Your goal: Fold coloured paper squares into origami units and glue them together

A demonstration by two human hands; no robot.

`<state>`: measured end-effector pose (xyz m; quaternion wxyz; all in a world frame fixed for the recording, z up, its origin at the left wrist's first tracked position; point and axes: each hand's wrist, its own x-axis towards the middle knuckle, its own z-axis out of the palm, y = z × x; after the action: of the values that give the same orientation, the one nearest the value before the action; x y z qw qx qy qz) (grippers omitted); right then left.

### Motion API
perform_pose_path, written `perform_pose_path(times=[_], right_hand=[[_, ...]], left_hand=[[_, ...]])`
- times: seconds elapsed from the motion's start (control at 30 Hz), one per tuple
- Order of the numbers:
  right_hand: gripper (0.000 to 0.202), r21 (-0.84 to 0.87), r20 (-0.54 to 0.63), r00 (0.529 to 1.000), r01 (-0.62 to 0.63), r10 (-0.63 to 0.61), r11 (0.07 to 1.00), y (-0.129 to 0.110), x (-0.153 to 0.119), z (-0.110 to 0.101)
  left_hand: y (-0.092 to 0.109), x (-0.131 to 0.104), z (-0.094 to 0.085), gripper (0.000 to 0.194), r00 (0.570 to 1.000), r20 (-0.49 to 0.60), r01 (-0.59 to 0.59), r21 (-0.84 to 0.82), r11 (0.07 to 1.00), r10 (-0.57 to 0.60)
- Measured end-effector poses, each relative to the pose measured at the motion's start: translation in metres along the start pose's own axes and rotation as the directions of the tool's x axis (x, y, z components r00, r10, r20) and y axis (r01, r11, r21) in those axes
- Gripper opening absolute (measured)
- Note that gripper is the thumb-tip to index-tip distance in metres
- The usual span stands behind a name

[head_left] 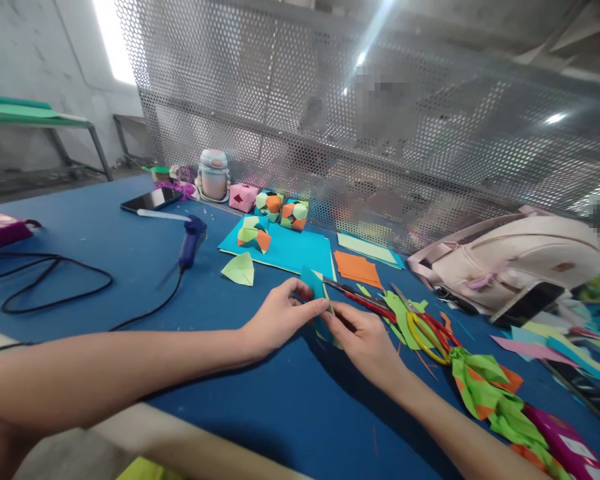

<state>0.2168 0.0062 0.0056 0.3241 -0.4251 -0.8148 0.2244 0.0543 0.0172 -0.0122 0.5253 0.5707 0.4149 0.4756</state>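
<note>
My left hand [280, 310] and my right hand [363, 337] meet above the blue table, both closed on one folded piece of blue paper [314, 283]. Its inner side looks pale, and the fingers hide much of it. Just beyond lies a stack of blue sheets [300, 250], with a part-built orange, green and blue paper shape [254, 235] on it. A folded light green paper piece [239, 269] rests in front of that stack. Beside my right hand are red-handled scissors [367, 301] and yellow-and-red-handled scissors [427, 333].
A blue glue gun [193, 241] lies left, its black cord [155, 307] trailing forward. Paper cubes [294, 215], a pink box [243, 198] and a bottle [213, 177] line the back. Orange sheets [357, 268], green scraps [397, 313], a phone [527, 303] and a backpack [515, 257] occupy the right.
</note>
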Motion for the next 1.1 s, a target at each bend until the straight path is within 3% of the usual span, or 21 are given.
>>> perform_pose_path(times=[0.23, 0.47, 0.8, 0.97, 1.1], right_hand=[[0.031, -0.003, -0.013, 1.0, -0.009, 0.008, 1.0, 0.0012, 0.0015, 0.0004], [0.029, 0.029, -0.005, 1.0, -0.008, 0.009, 1.0, 0.0027, 0.0013, 0.0021], [0.035, 0.026, 0.006, 1.0, -0.014, 0.014, 1.0, 0.0057, 0.0008, 0.0032], [0.034, 0.0, -0.002, 0.999, -0.047, 0.047, 0.999, 0.008, 0.0001, 0.0037], [0.033, -0.012, -0.034, 0.998, -0.051, 0.051, 0.999, 0.0088, 0.0001, 0.0042]], left_hand=[[0.0004, 0.0013, -0.0016, 0.033, 0.999, 0.038, 0.009, -0.087, 0.996, -0.006], [-0.0005, 0.0009, -0.0017, 0.032, 1.0, 0.006, 0.01, 0.048, 0.999, -0.011], [-0.0006, 0.0009, -0.0012, 0.024, 0.999, 0.03, 0.027, -0.038, 0.999, -0.026], [0.0024, 0.0005, -0.0023, 0.011, 0.999, 0.018, 0.035, -0.035, 0.999, -0.035], [0.005, 0.0011, -0.0018, 0.01, 0.999, -0.004, 0.053, -0.122, 0.991, -0.054]])
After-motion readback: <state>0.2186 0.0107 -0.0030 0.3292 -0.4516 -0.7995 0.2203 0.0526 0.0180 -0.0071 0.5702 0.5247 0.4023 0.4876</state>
